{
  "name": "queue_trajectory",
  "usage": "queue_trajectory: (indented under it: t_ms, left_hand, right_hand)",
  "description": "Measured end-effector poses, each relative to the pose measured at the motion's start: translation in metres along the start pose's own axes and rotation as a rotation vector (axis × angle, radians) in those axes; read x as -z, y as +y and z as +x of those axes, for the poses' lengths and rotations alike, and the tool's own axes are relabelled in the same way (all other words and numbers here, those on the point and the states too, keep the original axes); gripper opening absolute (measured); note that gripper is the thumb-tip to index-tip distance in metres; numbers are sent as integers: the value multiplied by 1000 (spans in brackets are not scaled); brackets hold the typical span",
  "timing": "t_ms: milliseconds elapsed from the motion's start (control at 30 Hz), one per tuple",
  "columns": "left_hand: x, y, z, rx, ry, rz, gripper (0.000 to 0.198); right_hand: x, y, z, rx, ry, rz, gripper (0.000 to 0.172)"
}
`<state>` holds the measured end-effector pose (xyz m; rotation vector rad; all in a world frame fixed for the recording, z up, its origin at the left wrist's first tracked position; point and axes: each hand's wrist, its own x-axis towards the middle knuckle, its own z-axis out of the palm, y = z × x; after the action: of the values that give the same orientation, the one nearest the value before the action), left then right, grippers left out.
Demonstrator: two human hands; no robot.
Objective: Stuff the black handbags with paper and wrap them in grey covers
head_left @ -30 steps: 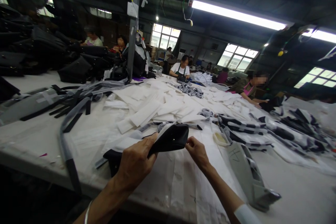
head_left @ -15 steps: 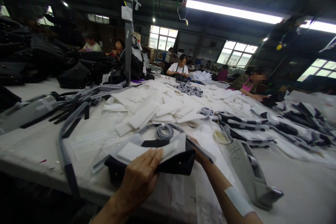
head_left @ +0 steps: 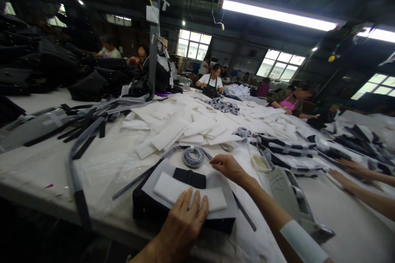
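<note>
A black bag [head_left: 145, 209] lies before me at the table's front edge, with a pale sheet [head_left: 154, 170] over its top. Across that sheet lies a white foam strip [head_left: 191, 195]. My left hand [head_left: 187, 213] rests flat on the foam, fingers stretched out and slightly spread. Behind the bag is a coiled grey-wrapped strap [head_left: 193, 156], its loose lengths running down both sides. Just right of the coil, my right hand [head_left: 230, 167] is closed in a pinch, its fingertips at the wrapped strap. The exact contact there is hard to see.
White foam pieces [head_left: 185, 127] are heaped beyond the bag. A grey tape dispenser [head_left: 288, 197] and a small yellowish dish [head_left: 260, 162] stand to the right. Another person's hands [head_left: 342, 178] reach in at far right. Wrapped straps [head_left: 75, 164] lie left; black bags [head_left: 89, 86] are piled behind.
The bag has been laid flatter and shifted right. My left hand has slid right along the foam. My right hand has moved from the bag's side up beside the coil. Another person's hands have appeared at right.
</note>
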<state>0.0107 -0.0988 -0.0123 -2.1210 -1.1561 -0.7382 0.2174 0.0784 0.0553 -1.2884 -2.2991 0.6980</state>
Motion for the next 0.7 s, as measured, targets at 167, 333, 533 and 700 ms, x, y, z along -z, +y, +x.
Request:
queue_trajectory:
  t_ms: [167,333,533,700]
  left_hand:
    - [-4,6,-13,-13,87,14,35]
    - [1,5,-15,-21,135,-19,35]
    - [-3,7,-17,-7,158,-8,35]
    - [-5,9,-17,16,157,-3,34]
  right_hand:
    - [-20,-12,26,129,-328,-412,38]
    - [-32,-21,31,201,-482,-645,40]
    - [-34,-25,29,201,-457,-671,33]
    - [-31,-8,28,91,-263,-465,24]
